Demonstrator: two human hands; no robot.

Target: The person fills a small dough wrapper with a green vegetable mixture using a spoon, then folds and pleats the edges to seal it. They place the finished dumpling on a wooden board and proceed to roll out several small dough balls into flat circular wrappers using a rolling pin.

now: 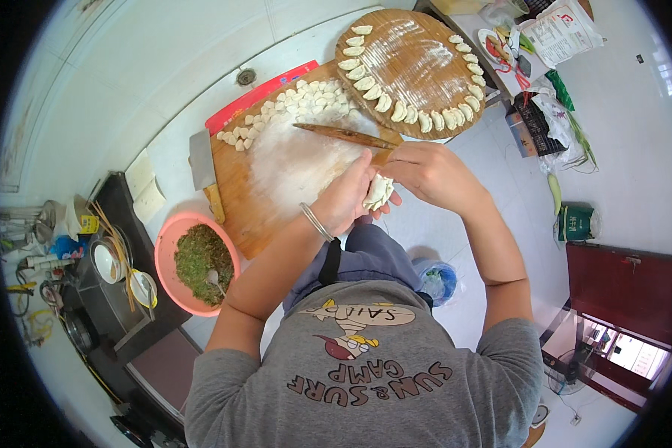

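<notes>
A pale dumpling with a pleated edge point(378, 193) rests in my left hand point(345, 196), whose fingers curl under and around it. My right hand point(429, 175) reaches in from the other side, its fingers closed at the dumpling's upper edge; the fingertips are partly hidden. Just beyond my hands, a wooden rolling pin point(343, 135) lies across the floured cutting board point(235, 213). Many small dough pieces point(313, 99) cover the board's far part. Finished dumplings point(399, 112) line the rim of a round wooden board point(403, 56) at the far right.
A cleaver point(202, 168) lies on the cutting board's left edge. Left of me stands a pink basin point(169, 278) of chopped green filling point(201, 257) with a spoon point(214, 278). A red tray edge point(257, 95) shows behind the board. A blue bin point(434, 281) stands on the floor.
</notes>
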